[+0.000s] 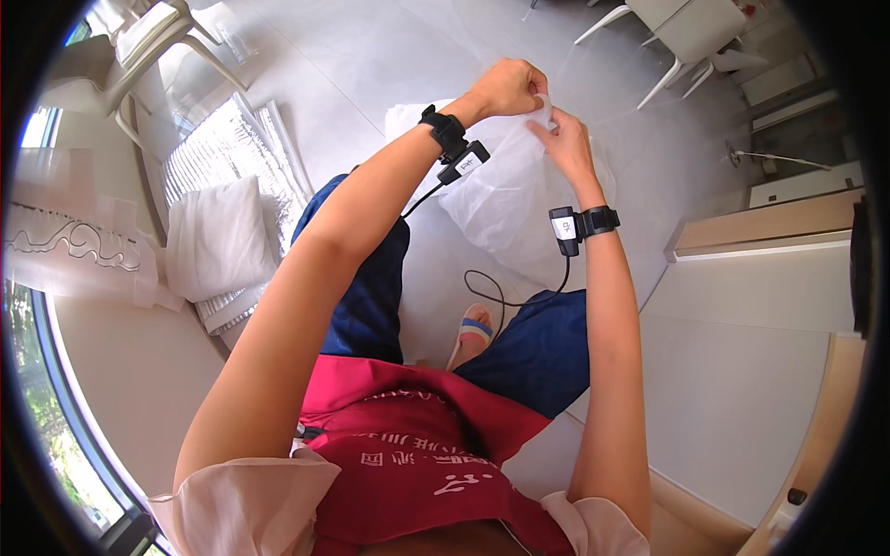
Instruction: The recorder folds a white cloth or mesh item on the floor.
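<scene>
A sheer white fabric (490,198) lies bunched over the floor in front of me, one raised edge reaching up to both hands. My left hand (511,87) pinches that edge between thumb and fingers. Just below and to the right, my right hand (569,146) grips the same raised part, with its thumb in front of the cloth. Only a short span of fabric separates the two hands. Each wrist wears a black strap with a small labelled sensor box, the left box (464,162) and the right box (564,231), both trailing black cables.
Silvery quilted sheets (222,149) lie at the left, with a folded white cloth (219,229) on them. Pale chairs (685,31) stand at the upper right and upper left. A white cabinet (737,389) is at my right. One sandalled foot (476,330) rests below the fabric.
</scene>
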`<state>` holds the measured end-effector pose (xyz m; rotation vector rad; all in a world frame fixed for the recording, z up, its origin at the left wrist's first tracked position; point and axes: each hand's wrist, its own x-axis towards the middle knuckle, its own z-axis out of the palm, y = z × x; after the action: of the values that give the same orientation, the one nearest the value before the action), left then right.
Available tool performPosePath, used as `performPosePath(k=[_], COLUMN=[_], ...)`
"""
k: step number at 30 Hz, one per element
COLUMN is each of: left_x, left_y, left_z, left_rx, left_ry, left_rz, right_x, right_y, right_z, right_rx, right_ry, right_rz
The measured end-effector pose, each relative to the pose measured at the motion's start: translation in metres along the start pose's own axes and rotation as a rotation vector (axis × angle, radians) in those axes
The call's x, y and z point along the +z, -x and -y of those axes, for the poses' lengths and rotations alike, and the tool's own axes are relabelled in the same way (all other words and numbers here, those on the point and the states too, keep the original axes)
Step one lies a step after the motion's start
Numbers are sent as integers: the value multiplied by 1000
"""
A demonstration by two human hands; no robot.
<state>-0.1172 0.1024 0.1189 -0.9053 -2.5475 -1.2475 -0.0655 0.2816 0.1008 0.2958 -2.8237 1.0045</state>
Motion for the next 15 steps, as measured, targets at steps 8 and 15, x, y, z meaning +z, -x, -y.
performPosePath(k=[8, 15], left_x=[-22, 2], left_y=[13, 42], left_z=[46, 95], left_rx=[-23, 64], left_ry=[-2, -503], left_rz=[172, 60], right_x=[-40, -79], right_y=[-10, -7], right_z=[-51, -56], right_rx=[61, 228], right_ry=[-21, -63], right_rz=[-130, -133])
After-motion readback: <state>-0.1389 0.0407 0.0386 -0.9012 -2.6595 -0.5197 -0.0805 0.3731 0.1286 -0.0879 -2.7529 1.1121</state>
